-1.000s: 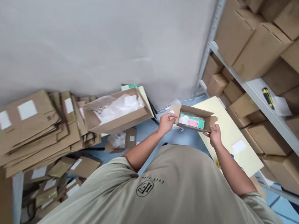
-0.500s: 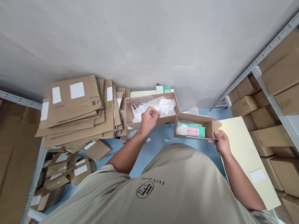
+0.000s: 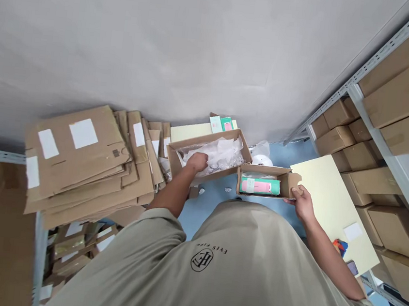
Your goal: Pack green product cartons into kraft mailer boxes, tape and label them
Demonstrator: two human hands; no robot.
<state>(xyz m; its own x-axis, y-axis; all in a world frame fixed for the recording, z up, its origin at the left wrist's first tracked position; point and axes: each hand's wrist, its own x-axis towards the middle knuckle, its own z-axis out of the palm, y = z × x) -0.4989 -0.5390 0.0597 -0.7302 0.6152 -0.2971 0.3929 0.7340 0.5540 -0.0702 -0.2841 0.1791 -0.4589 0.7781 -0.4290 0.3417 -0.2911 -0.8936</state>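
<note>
My left hand is inside the larger open cardboard box, over crumpled clear plastic and white paper packing. Its fingers are curled, and their tips are hidden, so I cannot make out what they hold. On the right, my right hand grips the end flap of a smaller open cardboard box. In that box lies a green and pink product box with a pale label band. The two cardboard boxes are close side by side.
Flattened cardboard boxes are stacked at left. A cream board at right carries a white paper, a phone and an orange-blue item. Shelves full of cartons stand beyond. Another green and pink box sits near the wall.
My left hand has moved down and slightly left into the packing of the larger box. The smaller box, still in my right hand, sits slightly lower in view.
</note>
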